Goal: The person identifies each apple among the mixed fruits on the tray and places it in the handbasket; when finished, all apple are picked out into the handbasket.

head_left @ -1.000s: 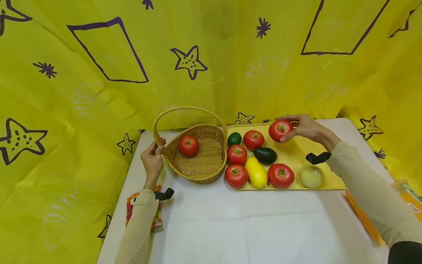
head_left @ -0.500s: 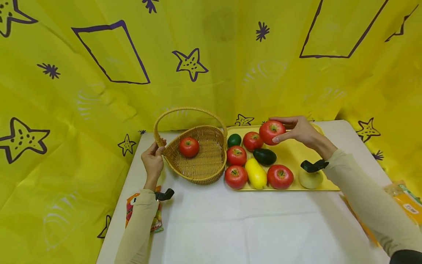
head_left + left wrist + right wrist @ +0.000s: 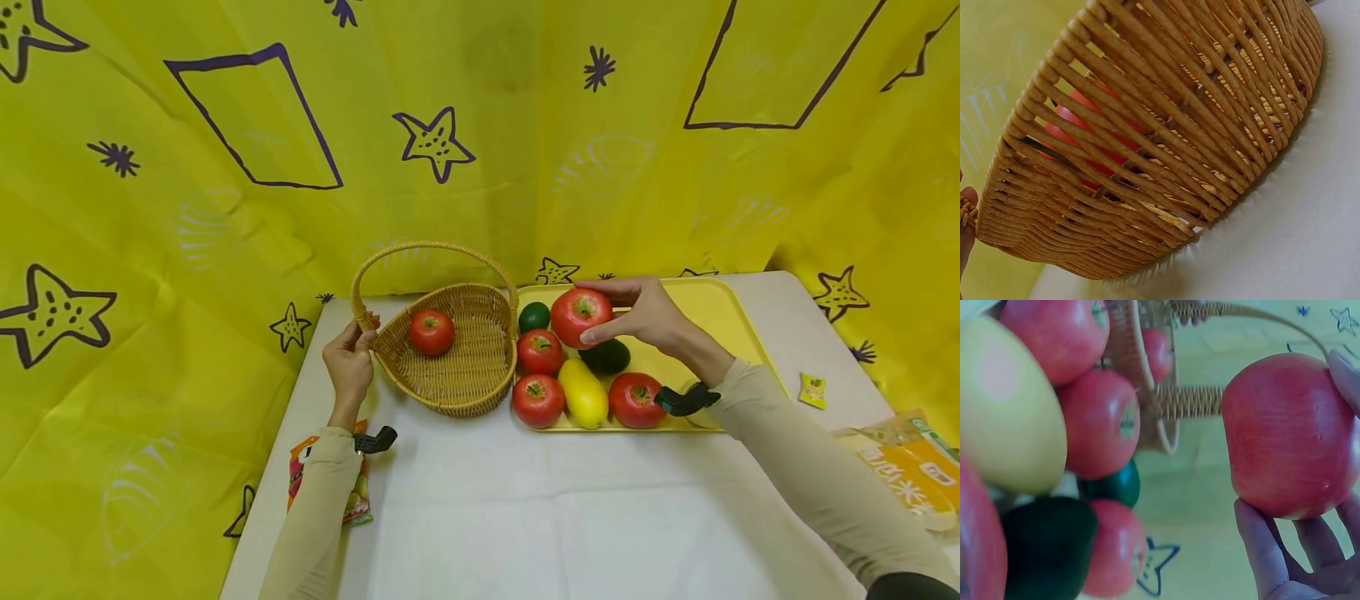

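Note:
My left hand grips the left foot of the handle on a wicker basket, with one red apple inside. In my right hand is another red apple, pinched between thumb and fingers, raised over the left part of a yellow tray. Below it on the tray lie more red apples, a yellow oval fruit, a dark avocado-shaped fruit and a small green fruit. One tray apple, hidden in the head view, shows in the right wrist view.
A colourful snack bag lies partly under my left forearm. At the right are a small yellow packet and an orange-and-clear bag. My right wrist mostly hides a pale round fruit on the tray. A yellow patterned curtain hangs behind the table.
My right hand has carried its apple leftward across the tray, towards the basket. The small yellow packet at the right has come into view. My left hand keeps its grip on the basket.

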Available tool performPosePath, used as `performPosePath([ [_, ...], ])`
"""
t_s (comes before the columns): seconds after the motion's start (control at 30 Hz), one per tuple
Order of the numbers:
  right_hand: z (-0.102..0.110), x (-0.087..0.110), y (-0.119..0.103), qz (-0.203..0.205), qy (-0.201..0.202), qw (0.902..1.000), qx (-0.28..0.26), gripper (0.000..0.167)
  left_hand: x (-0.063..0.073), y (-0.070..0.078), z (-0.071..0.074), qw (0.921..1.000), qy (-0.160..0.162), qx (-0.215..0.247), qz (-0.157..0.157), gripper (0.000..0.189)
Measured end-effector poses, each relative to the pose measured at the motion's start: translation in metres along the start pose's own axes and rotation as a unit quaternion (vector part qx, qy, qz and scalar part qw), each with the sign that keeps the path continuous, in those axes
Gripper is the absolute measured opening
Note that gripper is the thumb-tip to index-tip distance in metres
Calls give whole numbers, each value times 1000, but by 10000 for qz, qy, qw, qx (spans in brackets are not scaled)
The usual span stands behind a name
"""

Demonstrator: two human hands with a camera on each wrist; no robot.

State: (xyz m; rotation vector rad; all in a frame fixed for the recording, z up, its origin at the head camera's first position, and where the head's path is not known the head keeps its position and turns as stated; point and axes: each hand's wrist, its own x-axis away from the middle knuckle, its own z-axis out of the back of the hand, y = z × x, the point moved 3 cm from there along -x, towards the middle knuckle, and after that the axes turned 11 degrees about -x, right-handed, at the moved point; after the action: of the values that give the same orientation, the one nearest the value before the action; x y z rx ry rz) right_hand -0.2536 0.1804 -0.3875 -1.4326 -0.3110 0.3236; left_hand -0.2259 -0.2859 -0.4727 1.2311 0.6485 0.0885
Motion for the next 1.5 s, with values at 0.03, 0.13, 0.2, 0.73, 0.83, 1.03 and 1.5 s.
performPosePath([
  [0.03, -4, 0, -1, 41, -42, 10000, -31, 70, 0, 0, 0, 10000, -9, -9, 20, 32],
  [0.13, -16, 0, -3, 144, -211, 9996, -114, 72, 0, -2, 0, 10000, -34, 8, 82, 33],
  [0.2, -23, 0, -4, 229, -336, 9990, -167, 73, 0, -2, 1, 9999, -41, 15, 115, 33],
  [0.73, -85, -11, 0, 212, -770, 9933, -837, 76, -2, -1, 3, 10000, -51, 18, 80, 34],
  [0.83, -94, -12, 1, 170, -770, 9931, -870, 75, -2, -1, 3, 10000, -60, 68, 37, 34],
  [1.03, -107, -17, 6, 29, -843, 9941, -685, 77, -1, -2, 1, 9999, -117, 73, 28, 33],
  [1.5, -133, -42, 7, 616, -850, 9938, -362, 74, 0, -2, 2, 9998, -54, 159, -99, 32],
])
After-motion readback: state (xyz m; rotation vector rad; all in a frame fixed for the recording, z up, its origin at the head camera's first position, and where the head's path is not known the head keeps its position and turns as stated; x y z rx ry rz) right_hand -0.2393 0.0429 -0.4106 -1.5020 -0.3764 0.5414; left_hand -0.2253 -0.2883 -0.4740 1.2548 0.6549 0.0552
